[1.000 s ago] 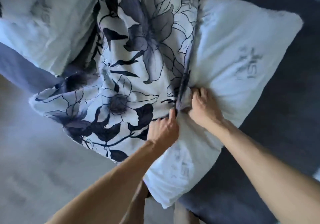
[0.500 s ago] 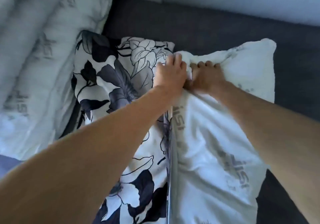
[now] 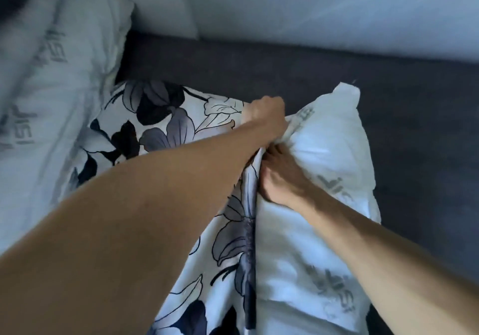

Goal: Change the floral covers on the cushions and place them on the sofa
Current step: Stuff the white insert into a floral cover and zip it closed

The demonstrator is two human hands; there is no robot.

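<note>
On the dark sofa seat lies a white cushion, half inside its floral cover. The left hand is clenched on the cover's top edge; the right hand grips the cushion at the opening. Another white cushion leans at the left.

The fingertips of the left hand are curled out of sight under the edge of the floral cover. The fingers of the right hand are buried in the fold of the white cushion. The left forearm hides the cover's middle. The bottom frame edge cuts off cover and cushion. The grey print on the cushion is blurred and unreadable. The second white cushion runs off the left edge.
</note>
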